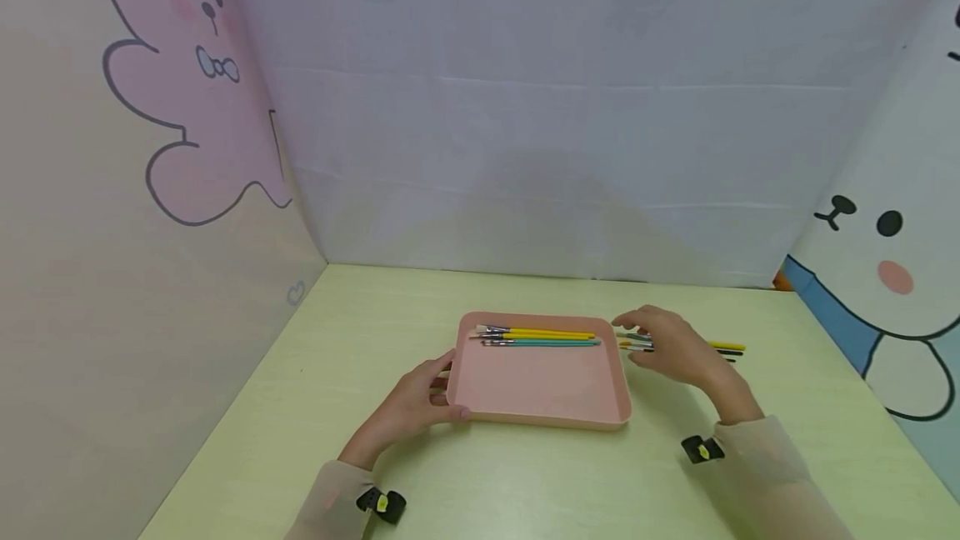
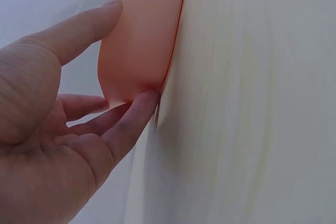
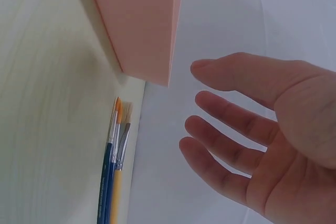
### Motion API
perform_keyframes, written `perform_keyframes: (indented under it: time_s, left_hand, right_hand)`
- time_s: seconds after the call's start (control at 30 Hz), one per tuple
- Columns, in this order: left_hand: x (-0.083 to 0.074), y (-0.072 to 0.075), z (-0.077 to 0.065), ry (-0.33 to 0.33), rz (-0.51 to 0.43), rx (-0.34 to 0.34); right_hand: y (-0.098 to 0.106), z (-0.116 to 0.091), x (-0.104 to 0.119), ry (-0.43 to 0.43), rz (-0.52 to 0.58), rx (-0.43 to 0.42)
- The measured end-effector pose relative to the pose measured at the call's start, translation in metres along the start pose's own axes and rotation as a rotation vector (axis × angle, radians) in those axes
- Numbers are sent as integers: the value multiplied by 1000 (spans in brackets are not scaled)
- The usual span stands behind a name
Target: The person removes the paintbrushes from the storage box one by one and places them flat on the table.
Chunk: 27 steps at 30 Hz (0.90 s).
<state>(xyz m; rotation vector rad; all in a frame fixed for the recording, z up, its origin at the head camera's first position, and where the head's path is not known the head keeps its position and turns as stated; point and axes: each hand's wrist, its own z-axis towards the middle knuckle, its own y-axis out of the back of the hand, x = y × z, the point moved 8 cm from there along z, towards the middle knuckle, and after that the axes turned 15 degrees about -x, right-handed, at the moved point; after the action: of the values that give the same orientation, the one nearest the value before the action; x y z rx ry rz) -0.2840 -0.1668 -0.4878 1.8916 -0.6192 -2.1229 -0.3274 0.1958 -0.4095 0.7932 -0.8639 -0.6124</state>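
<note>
A pink rectangular tray [image 1: 540,386] lies on the table with several paintbrushes [image 1: 551,333] along its far side, some yellow-handled and some teal. My left hand [image 1: 412,398] holds the tray's near left corner, thumb along the front wall and fingers against the left side; the left wrist view shows this hand [image 2: 79,114] around the tray wall [image 2: 142,35]. Just right of the tray, my right hand [image 1: 678,348] hovers with fingers spread and relaxed. Under and beside it lie more paintbrushes [image 1: 731,347], with dark, blue and yellow handles [image 3: 108,182], partly hidden by the hand in the head view.
The pale wood-look table [image 1: 360,307] meets a plain light cloth [image 1: 480,157] at the back. Cartoon-printed panels, one with a pink bear [image 1: 202,115] and one with a white animal [image 1: 885,298], stand at left and right.
</note>
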Motion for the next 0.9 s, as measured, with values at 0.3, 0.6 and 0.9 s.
perform_keyframes:
  time_s: [0.3, 0.6, 0.9]
  left_hand:
    - [0, -1, -1, 12, 22, -18]
    - [-4, 0, -1, -3, -4, -10]
    - [-4, -2, -1, -12, 20, -7]
  right_hand:
    - [-12, 13, 27, 111, 23, -5]
    - [-38, 42, 54, 73, 53, 178]
    - [-69, 65, 66, 97, 20, 338]
